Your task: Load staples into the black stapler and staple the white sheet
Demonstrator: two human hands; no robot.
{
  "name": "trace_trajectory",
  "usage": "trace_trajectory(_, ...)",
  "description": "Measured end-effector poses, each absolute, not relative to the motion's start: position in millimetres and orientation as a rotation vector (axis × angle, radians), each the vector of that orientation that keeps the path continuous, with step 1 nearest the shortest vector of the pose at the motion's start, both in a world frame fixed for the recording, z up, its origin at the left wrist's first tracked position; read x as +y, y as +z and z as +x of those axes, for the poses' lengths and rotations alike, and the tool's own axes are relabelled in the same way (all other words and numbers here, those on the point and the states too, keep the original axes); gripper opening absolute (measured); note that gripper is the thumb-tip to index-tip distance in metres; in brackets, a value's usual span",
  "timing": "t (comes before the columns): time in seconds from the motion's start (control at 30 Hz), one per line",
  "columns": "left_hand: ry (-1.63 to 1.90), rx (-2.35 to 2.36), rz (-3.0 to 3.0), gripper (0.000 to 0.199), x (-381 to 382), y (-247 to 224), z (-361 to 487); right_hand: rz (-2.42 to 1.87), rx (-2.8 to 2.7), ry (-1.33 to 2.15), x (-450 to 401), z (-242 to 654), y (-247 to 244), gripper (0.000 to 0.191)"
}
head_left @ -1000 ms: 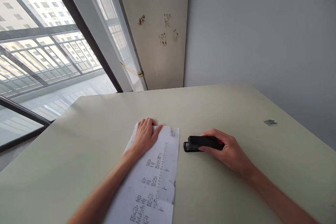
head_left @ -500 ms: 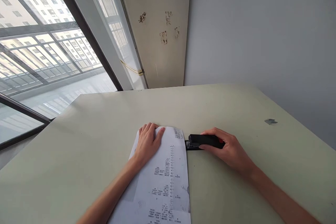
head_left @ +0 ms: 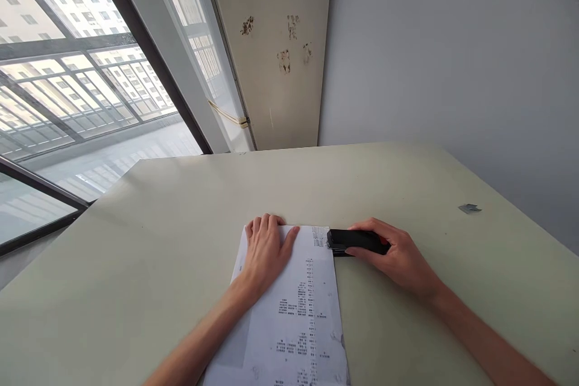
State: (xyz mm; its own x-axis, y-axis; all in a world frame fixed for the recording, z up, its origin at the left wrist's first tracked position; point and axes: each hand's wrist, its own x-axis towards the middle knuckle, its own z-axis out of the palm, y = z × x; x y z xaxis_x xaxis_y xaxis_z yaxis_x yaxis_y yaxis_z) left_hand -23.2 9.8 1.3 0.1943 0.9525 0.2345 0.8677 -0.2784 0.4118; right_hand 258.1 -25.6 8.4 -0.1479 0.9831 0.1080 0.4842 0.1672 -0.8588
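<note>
Printed white sheets of paper [head_left: 289,325] lie on the table in front of me. My left hand [head_left: 268,247] rests flat on their upper left part, thumb and fingers apart. A black stapler [head_left: 357,241] lies at the right edge of the paper, near its top right corner. Its front end reaches over the paper's edge there. My right hand [head_left: 393,256] is wrapped round the stapler's back part, thumb on the near side and fingers on the far side. I cannot tell how many sheets there are.
The pale table [head_left: 181,241] stretches out all round. A small grey scrap [head_left: 470,208] lies at the right. Beyond the table stand a grey wall [head_left: 452,60] and a stained beige panel [head_left: 271,90]. A framed glass window [head_left: 90,90] is at the left.
My left hand and the paper have moved to the right, so the paper's edge now sits under the stapler's front end. The right hand still holds the stapler.
</note>
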Motion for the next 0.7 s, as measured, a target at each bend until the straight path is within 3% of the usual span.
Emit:
trace_trajectory(0.13,0.692,1.525,2.398,0.039,7.7,8.2,-41.5,-1.396,-1.740,0.901,-26.1,259.1,7.9,0.031)
trace_trajectory(0.3,0.476,1.259,2.581,0.060,-7.1,10.2,-49.8,-1.392,-1.762,0.909,-25.3,260.6,6.2,0.033)
trace_trajectory(0.7,0.491,1.327,2.570,0.055,-30.6,-1.3,-28.2,-1.478,-1.922,1.092,-18.7,263.9,36.0,0.045)
